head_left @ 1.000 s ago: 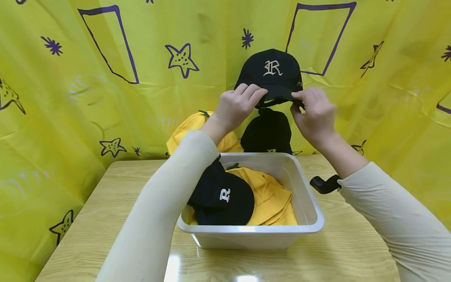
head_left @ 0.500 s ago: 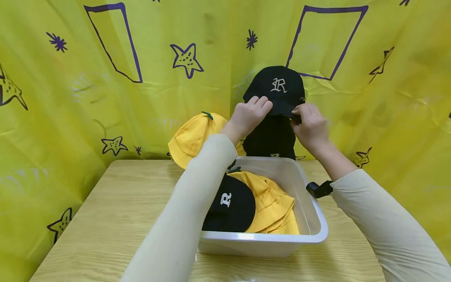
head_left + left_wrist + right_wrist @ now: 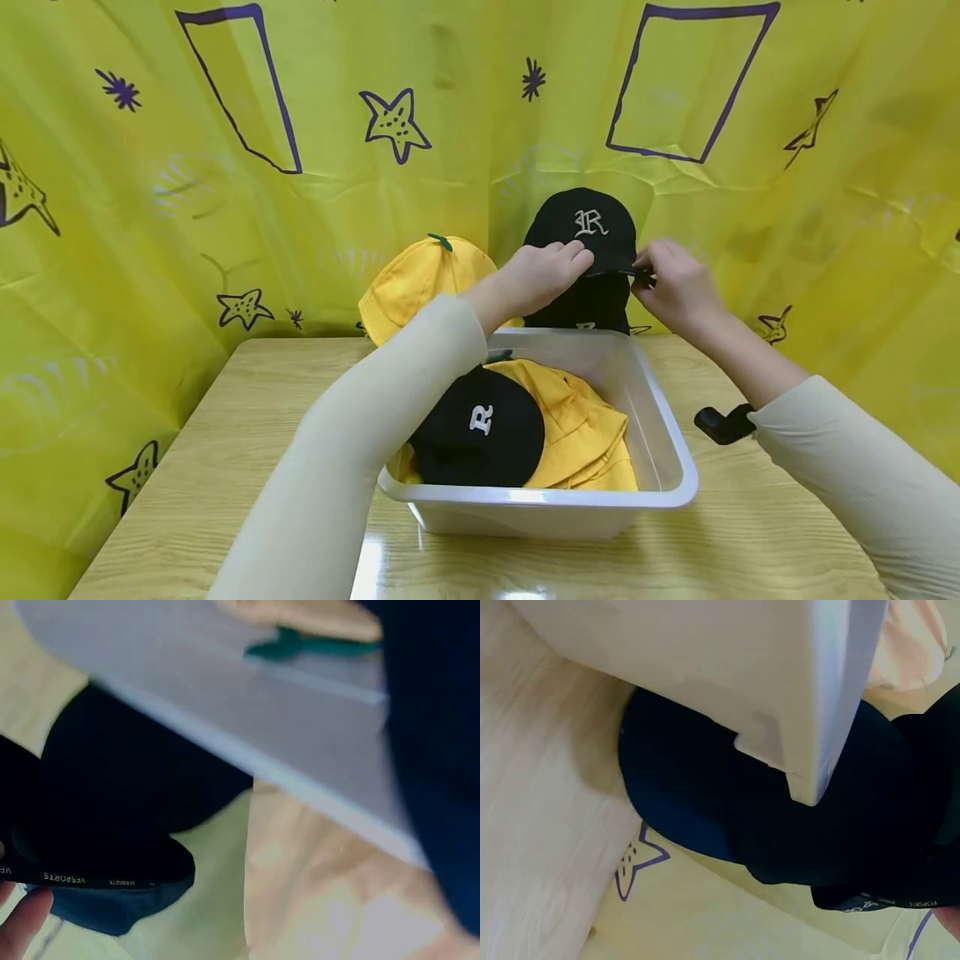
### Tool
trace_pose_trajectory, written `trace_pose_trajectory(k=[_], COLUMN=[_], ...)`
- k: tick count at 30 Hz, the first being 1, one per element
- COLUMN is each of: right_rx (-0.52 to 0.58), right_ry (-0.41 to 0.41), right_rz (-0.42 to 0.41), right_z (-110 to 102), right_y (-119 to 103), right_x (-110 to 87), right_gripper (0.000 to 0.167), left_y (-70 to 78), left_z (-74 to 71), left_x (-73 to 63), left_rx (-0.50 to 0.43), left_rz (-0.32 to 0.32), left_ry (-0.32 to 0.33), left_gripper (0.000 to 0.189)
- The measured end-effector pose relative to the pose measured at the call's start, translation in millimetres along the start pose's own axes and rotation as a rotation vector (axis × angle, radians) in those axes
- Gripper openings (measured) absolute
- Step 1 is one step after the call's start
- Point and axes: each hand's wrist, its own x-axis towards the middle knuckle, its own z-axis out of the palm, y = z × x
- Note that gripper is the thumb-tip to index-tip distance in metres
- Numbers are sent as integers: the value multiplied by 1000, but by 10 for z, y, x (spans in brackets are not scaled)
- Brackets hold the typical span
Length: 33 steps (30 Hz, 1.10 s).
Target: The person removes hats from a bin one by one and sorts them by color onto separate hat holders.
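Reaching beyond the bin [image 3: 663, 498], left hand [image 3: 542, 273] and right hand [image 3: 681, 285] pinch the upper black cap [image 3: 562, 218] by its brim [image 3: 613, 261].

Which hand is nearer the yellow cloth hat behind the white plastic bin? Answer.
Left. Left hand: just right of the hat; right hand: farther right. Both grip a black cloth cap.

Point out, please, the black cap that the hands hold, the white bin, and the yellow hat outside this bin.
Held black cap [image 3: 582, 225]: head view, front of the crown.
White bin [image 3: 570, 498]: head view, front rim.
Yellow hat [image 3: 423, 279]: head view, on the crown.
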Motion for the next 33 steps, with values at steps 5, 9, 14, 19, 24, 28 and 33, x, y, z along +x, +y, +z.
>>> trace_pose_trajectory(k=[5, 9, 14, 19, 24, 28, 33], right_rx=[-24, 2, 62, 80, 95, 109, 122], right_ry=[-13, -70, -153, -193, -233, -277, -352], right_rz=[-107, -196, -250, -276, -281, -190, -120], right_z=[-89, -86, -25, 21, 46, 34, -9], right_y=[-33, -43, -36, -47, -104, -140, -150], right_x=[-178, -356, -494, -574, -615, -607, -594], right_gripper=[25, 38, 47, 48, 48, 47, 42], left_y=[119, 198, 284, 363, 415, 431, 414], left_z=[-51, -54, -36, -21, -1, 9, -20], left_x=[-120, -227, -317, -366, -395, -376, -300], left_rx=[-9, -35, -35, 8, 83, 10, -111], left_rz=[84, 155, 202, 226, 266, 233, 199], left_ry=[25, -36, -136, -210, -257, -284, -421], left_gripper=[23, 21, 16, 13, 15, 14, 17])
